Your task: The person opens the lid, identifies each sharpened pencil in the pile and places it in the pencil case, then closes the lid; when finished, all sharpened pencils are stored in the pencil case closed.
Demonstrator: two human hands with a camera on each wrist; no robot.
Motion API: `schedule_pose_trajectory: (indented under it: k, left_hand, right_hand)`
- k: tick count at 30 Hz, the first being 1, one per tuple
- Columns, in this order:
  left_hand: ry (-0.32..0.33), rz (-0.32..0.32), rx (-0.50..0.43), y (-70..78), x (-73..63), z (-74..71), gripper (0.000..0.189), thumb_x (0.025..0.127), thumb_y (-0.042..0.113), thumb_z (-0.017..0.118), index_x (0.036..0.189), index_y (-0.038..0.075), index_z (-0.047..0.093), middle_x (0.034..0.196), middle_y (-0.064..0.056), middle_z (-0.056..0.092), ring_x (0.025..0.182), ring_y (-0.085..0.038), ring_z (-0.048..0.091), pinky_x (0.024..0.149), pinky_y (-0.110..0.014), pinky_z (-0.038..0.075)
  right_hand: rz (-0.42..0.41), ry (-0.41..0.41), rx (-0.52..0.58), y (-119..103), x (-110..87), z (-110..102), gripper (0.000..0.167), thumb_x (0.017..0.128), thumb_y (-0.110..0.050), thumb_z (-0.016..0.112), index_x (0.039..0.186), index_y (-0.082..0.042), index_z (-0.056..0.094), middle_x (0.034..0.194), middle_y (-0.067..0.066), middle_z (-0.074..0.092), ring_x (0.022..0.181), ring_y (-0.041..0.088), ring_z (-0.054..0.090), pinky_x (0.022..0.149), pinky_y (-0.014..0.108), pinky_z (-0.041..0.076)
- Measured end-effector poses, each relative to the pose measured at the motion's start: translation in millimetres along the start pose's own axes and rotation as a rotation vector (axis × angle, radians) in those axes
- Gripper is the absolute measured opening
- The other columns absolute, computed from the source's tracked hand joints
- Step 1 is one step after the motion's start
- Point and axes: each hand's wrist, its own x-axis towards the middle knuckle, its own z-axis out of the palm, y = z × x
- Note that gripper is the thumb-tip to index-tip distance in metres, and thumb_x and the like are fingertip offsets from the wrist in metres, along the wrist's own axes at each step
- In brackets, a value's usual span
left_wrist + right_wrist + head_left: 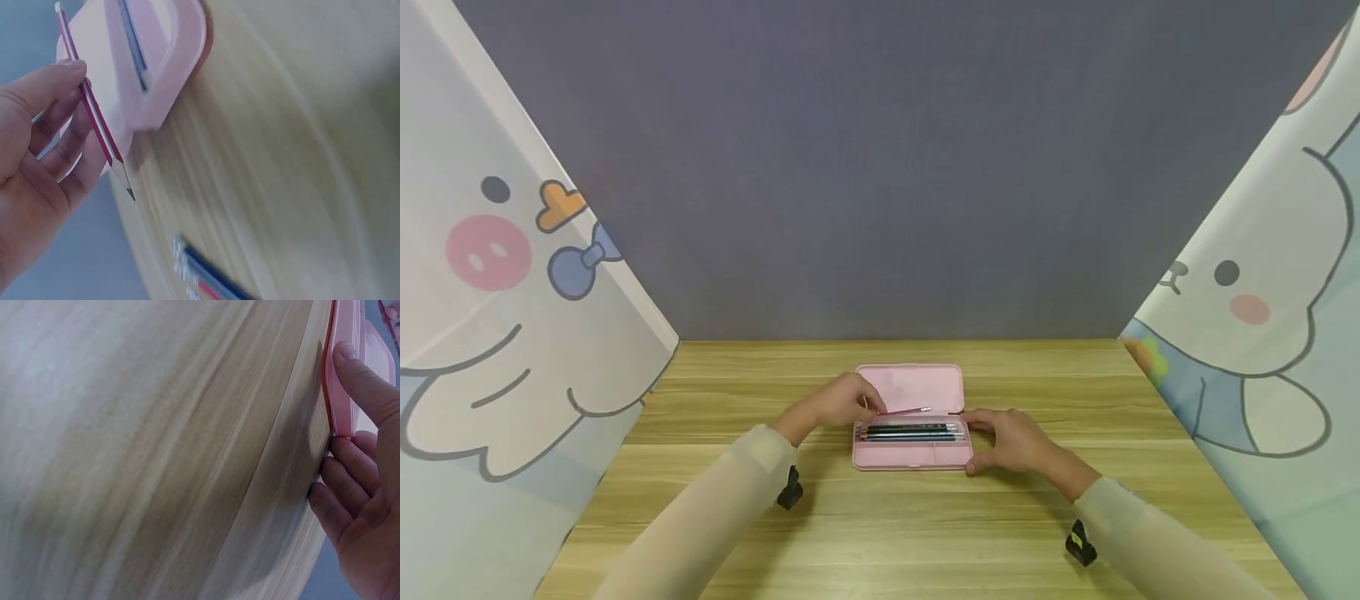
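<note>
A pink pencil case (895,455) lies open on the table, its lid (917,385) laid back on the far side. Several dark pencils (910,432) lie in the far compartment; the near one shows bare pink. My left hand (848,400) pinches a red-and-white striped pencil (94,115) between thumb and fingers, over the case's left part. In the left wrist view its sharpened tip points away from the thumb, down and right. My right hand (1011,442) holds the right end of the case, thumb (359,375) on the near corner and fingers along the far side.
In the left wrist view, several more pencils (209,275) lie on the wooden table (917,533), blurred at the bottom edge. A dark grey panel (895,167) rises behind the table, with cartoon-printed walls (497,333) at both sides.
</note>
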Motion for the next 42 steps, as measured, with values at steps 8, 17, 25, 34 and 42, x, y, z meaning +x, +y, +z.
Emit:
schedule_pose_trajectory:
  k: [8, 17, 25, 34, 42]
  left_hand:
    - [-0.051, -0.043, -0.032, 12.2, 19.8, 22.5, 0.016, 0.087, -0.001, 0.075, 0.099, 0.007, 0.082, 0.089, -0.003, 0.078, 0.076, -0.002, 0.063, 0.071, -0.021, 0.054]
    - [-0.055, -0.042, 0.03, 19.4, 32.5, 38.6, 0.014, 0.087, 0.002, 0.077, 0.097, 0.01, 0.083, 0.092, 0.0, 0.079, 0.08, -0.002, 0.065, 0.074, -0.021, 0.053]
    - [-0.041, -0.08, 0.121, 24.4, 33.3, 46.0, 0.012, 0.086, 0.005, 0.077, 0.094, 0.012, 0.082, 0.089, 0.002, 0.078, 0.08, -0.003, 0.062, 0.077, -0.022, 0.052]
    - [0.0, -0.041, 0.176, 23.6, 27.2, 47.6, 0.016, 0.087, 0.001, 0.075, 0.098, 0.01, 0.082, 0.092, 0.004, 0.078, 0.083, -0.005, 0.067, 0.081, -0.022, 0.053]
    - [0.107, -0.055, -0.003, 14.5, 12.3, 39.9, 0.016, 0.089, 0.004, 0.075, 0.104, 0.006, 0.08, 0.096, -0.003, 0.077, 0.085, -0.01, 0.067, 0.076, -0.024, 0.055]
  right_hand:
    - [-0.002, 0.002, 0.004, -2, 1.4, 0, 0.088, 0.065, -0.057, 0.092, 0.14, -0.023, 0.063, 0.129, -0.001, 0.072, 0.123, 0.027, 0.065, 0.099, 0.053, 0.051]
    - [0.001, 0.004, 0.017, -4, 3.8, 3, 0.089, 0.065, -0.058, 0.092, 0.14, -0.02, 0.063, 0.13, 0.0, 0.072, 0.123, 0.028, 0.065, 0.099, 0.053, 0.052]
    - [-0.01, -0.001, 0.027, -5, 3.5, 2, 0.088, 0.066, -0.056, 0.092, 0.14, -0.019, 0.063, 0.129, -0.001, 0.072, 0.123, 0.027, 0.066, 0.1, 0.053, 0.052]
    - [0.005, 0.006, 0.017, -11, 1.4, 0, 0.086, 0.066, -0.054, 0.093, 0.14, -0.02, 0.063, 0.13, 0.001, 0.072, 0.124, 0.03, 0.064, 0.1, 0.056, 0.05]
    - [-0.001, 0.009, 0.008, -9, -3.5, -4, 0.088, 0.067, -0.054, 0.092, 0.141, -0.017, 0.062, 0.132, 0.004, 0.07, 0.126, 0.034, 0.063, 0.101, 0.056, 0.05]
